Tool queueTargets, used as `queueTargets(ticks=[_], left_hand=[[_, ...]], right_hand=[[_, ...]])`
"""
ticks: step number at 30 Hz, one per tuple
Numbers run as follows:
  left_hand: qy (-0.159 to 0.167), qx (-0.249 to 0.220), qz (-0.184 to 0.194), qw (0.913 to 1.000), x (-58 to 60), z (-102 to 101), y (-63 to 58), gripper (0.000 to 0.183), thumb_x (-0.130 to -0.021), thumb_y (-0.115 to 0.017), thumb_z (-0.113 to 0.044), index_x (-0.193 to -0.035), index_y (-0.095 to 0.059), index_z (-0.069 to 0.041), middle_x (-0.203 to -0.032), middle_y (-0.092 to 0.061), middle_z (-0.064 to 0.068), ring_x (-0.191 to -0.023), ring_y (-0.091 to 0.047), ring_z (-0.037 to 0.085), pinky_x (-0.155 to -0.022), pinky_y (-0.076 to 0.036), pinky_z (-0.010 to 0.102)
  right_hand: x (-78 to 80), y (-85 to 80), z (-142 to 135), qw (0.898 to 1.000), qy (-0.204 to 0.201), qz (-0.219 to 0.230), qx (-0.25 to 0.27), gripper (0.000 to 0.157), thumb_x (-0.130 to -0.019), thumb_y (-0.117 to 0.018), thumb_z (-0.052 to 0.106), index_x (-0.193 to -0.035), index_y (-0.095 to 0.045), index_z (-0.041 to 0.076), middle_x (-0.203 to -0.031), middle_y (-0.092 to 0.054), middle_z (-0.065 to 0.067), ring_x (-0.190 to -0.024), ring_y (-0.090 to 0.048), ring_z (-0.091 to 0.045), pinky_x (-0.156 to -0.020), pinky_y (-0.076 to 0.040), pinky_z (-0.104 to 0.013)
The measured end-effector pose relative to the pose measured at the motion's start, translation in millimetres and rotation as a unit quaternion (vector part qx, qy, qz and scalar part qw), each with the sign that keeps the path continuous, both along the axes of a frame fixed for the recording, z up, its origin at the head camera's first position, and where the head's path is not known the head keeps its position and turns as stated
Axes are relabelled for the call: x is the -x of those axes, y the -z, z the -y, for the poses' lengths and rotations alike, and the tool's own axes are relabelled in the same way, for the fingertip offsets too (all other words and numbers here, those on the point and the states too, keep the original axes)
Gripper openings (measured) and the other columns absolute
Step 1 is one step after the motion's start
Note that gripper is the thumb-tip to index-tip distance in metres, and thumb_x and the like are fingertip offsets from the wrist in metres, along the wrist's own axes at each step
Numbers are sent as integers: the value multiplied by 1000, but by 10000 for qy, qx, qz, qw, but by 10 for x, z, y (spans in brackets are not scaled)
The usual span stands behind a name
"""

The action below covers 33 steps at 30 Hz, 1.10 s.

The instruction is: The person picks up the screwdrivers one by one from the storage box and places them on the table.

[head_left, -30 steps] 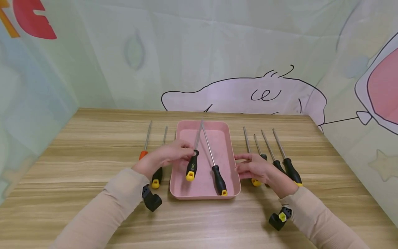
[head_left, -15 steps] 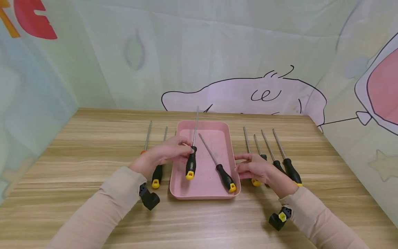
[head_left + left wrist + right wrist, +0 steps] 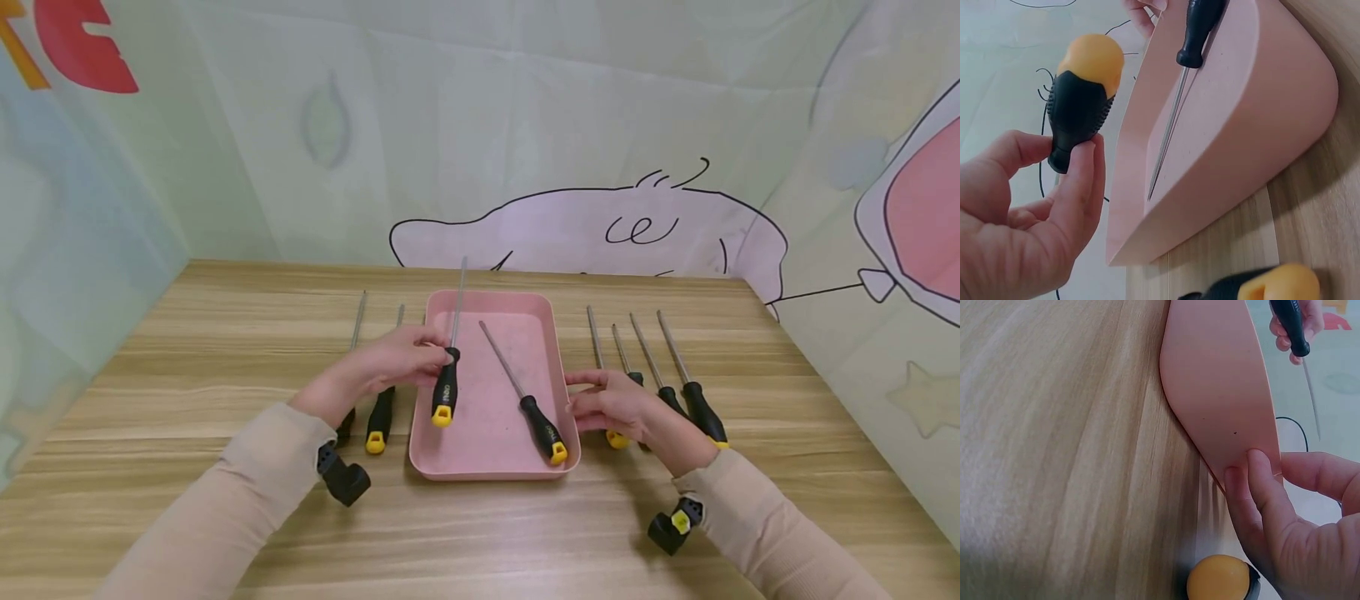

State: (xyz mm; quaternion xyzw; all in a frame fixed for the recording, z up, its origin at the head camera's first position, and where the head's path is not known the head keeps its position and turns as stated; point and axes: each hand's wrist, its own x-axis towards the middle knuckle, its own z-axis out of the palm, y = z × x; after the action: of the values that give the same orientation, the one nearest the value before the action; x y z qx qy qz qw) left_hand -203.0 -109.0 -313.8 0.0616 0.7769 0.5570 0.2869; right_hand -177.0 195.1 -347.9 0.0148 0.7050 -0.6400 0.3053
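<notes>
My left hand (image 3: 393,362) pinches a screwdriver (image 3: 446,387) by the neck of its black handle, between thumb and fingers. The handle's yellow end hangs over the left part of a pink tray (image 3: 476,454), and the shank points away past the far rim. A second black-and-yellow screwdriver (image 3: 542,429) lies slanted inside the tray. On the tray's right side, my right hand (image 3: 618,404) grips the wall; in the right wrist view two fingertips (image 3: 1238,481) press its outer face, with the thumb at the rim.
Left of the tray, a black-and-yellow screwdriver (image 3: 380,421) and another screwdriver (image 3: 358,321), partly hidden by my left hand, lie on the wooden table (image 3: 480,542). Several more, including one black-handled screwdriver (image 3: 703,412), lie to the right. A printed cloth (image 3: 450,125) hangs behind.
My left hand has lifted its screwdriver away from the one in the tray and moved left. That other screwdriver has settled, its handle shifting right. My right hand stays put.
</notes>
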Motion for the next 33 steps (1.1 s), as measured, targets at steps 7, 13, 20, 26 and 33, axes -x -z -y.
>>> queueTargets(ticks=[7,13,20,26,33], left_hand=[[-14,199,-31,9998,-4,131,-7,35,-96,-48,-9,-126,-45,9,-119,-53,23,-94,-58,23,-83,-51,30],[128,198,-27,9997,-17,265,-10,29,-96,-47,-9,-119,-47,9,-114,-55,22,-90,-59,21,-82,-52,31],[63,180,-33,9998,-32,426,-4,34,-96,-48,-10,-123,-45,9,-117,-54,22,-95,-58,22,-85,-50,33],[-55,177,35,9998,-64,563,-30,40,-96,-48,-10,-129,-39,11,-123,-49,25,-98,-57,22,-87,-49,33],[-78,141,79,9998,-74,733,-37,46,-97,-45,-10,-134,-32,13,-128,-45,28,-98,-58,20,-88,-49,33]], right_hand=[[3,-3,-10,10000,-11,19,37,59,-85,-57,-8,-137,-30,-11,-98,-64,-14,-86,-63,-19,-77,-54,-35],[-14,-26,-30,9995,-159,20,268,62,-82,-64,-4,-135,-33,-10,-98,-64,-14,-87,-63,-20,-78,-53,-36],[-9,-11,-8,10000,-2,18,74,60,-84,-58,-7,-137,-30,-11,-99,-64,-15,-88,-63,-20,-79,-53,-37],[-21,-33,-38,9992,-178,-13,346,63,-81,-65,-2,-135,-33,-11,-98,-65,-13,-87,-63,-20,-79,-53,-37],[-7,-6,-16,10000,-24,3,69,58,-85,-55,-8,-137,-29,-12,-97,-64,-13,-86,-63,-19,-78,-53,-36]])
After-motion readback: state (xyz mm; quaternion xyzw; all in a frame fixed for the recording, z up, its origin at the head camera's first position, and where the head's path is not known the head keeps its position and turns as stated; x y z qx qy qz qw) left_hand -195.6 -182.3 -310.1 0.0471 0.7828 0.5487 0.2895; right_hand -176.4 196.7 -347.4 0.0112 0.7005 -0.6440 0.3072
